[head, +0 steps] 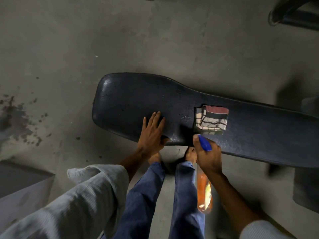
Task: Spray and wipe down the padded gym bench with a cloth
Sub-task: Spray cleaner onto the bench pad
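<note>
The padded gym bench [138,99] is dark and glossy, running from centre to the right edge, with small wet droplets on its pad. A folded checked cloth [211,119] lies on the pad, untouched. My left hand [152,131] rests flat on the bench's near edge, fingers spread, thumb hooked under the rim. My right hand [207,154] grips a spray bottle [204,192] with orange liquid and a blue nozzle, held just below the cloth at the bench's near edge, nozzle pointing toward the pad.
Grey concrete floor [86,49] surrounds the bench, with dark stains [17,116] at the left. Another dark equipment frame [293,12] stands at the top right. My legs in blue jeans [146,195] and bare feet are below the bench edge.
</note>
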Motion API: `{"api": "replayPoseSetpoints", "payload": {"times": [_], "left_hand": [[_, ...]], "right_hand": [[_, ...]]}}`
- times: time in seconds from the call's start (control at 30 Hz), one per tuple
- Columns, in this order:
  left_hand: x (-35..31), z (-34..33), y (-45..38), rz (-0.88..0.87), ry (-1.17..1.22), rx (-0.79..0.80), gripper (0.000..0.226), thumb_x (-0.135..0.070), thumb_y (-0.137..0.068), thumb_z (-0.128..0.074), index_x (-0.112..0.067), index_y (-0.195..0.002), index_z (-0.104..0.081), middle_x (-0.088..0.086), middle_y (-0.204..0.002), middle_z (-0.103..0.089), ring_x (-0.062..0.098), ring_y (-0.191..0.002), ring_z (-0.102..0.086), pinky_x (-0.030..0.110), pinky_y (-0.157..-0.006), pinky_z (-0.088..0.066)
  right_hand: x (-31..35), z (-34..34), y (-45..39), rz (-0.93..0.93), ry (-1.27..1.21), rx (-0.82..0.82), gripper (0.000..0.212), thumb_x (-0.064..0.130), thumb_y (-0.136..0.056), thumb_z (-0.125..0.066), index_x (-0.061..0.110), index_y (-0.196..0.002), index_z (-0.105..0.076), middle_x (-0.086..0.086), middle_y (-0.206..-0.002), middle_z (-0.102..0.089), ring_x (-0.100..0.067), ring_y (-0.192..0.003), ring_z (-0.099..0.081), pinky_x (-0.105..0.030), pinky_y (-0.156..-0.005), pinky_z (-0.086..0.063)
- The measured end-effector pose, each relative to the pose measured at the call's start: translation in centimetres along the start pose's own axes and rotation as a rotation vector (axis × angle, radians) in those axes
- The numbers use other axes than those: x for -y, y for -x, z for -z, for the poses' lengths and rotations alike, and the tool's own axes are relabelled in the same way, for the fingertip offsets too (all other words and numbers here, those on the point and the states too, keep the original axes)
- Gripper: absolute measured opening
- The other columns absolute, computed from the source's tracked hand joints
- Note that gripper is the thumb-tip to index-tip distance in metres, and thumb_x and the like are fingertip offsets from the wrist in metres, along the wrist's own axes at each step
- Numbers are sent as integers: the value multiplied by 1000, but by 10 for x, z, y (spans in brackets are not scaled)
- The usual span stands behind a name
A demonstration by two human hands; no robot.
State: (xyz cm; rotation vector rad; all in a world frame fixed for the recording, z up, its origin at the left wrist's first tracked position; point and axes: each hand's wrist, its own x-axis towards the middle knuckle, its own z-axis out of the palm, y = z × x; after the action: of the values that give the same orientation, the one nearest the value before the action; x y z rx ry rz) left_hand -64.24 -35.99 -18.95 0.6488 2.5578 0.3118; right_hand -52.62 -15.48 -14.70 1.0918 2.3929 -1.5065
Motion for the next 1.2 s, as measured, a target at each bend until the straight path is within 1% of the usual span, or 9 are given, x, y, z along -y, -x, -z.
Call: {"api": "replayPoseSetpoints", "payload": {"times": [0.17, 0.33, 0.47, 0.57, 0.7, 0.83, 0.97, 1.1, 1.2], "left_hand": [[14, -1, 13, 86, 10, 4, 98, -57, -95, -67, -17, -169, -17, 14, -178, -1, 32, -166, 4, 59, -131, 6], [40, 0, 27, 189, 21, -68, 107, -65, -89, -70, -15, -169, -20, 17, -177, -7, 35, -165, -3, 63, -131, 0], [55, 2, 35, 272, 17, -98, 114, -70, -85, -71, -11, -168, -20, 17, -177, -9, 36, -165, -5, 67, -131, -6], [61, 6, 37, 319, 30, -97, 119, -73, -83, -72, -9, -168, -19, 17, -177, -8, 36, -165, -4, 65, -131, -3], [63, 6, 36, 310, 51, -80, 119, -71, -83, -72, -10, -168, -16, 18, -177, -6, 36, -165, -1, 64, -132, -2], [63, 5, 33, 264, 56, -84, 114, -66, -85, -73, -10, -168, -19, 21, -176, -8, 40, -164, -1, 62, -132, -4], [65, 4, 32, 235, 55, -94, 111, -66, -87, -71, -10, -168, -18, 22, -176, -9, 41, -164, 0, 57, -132, 2], [63, 6, 31, 225, 49, -82, 110, -63, -86, -74, -10, -167, -22, 22, -175, -11, 41, -164, -3, 58, -132, -1], [57, 10, 25, 157, 39, -41, 110, -60, -85, -76, -11, -168, -22, 22, -176, -9, 40, -164, -2, 58, -132, 2]], "right_hand": [[0, -20, 12, 73, 117, 154, 74, 100, -83, -36, 30, -75, -59, 1, -73, -63, -24, -72, -65, -43, -71, -57], [25, -45, 8, 178, 118, 209, 56, 80, -98, -46, 28, -79, -60, 3, -74, -61, -16, -70, -60, -32, -71, -48], [48, -65, -3, 209, 138, 222, 59, 83, -94, -41, 30, -75, -56, 5, -72, -58, -21, -70, -60, -44, -72, -55], [65, -74, -12, 245, 143, 229, 54, 79, -94, -40, 31, -76, -55, 3, -73, -57, -21, -70, -59, -41, -71, -53], [77, -77, -20, 246, 118, 220, 55, 79, -99, -47, 29, -79, -58, 3, -72, -57, -20, -69, -59, -36, -69, -49], [72, -65, -31, 149, 38, 127, 68, 93, -89, -44, 27, -79, -61, -4, -72, -62, -33, -71, -67, -50, -70, -62], [68, -53, -30, 100, -45, 66, 80, 99, -81, -46, 21, -76, -62, -10, -65, -61, -42, -65, -65, -53, -66, -59], [65, -52, -20, 152, 9, 168, 77, 96, -85, -42, 22, -76, -62, -4, -67, -59, -28, -65, -62, -44, -67, -55], [56, -56, -12, 158, 81, 246, 73, 92, -89, -40, 23, -77, -61, -3, -71, -61, -26, -68, -63, -52, -72, -59]]}}
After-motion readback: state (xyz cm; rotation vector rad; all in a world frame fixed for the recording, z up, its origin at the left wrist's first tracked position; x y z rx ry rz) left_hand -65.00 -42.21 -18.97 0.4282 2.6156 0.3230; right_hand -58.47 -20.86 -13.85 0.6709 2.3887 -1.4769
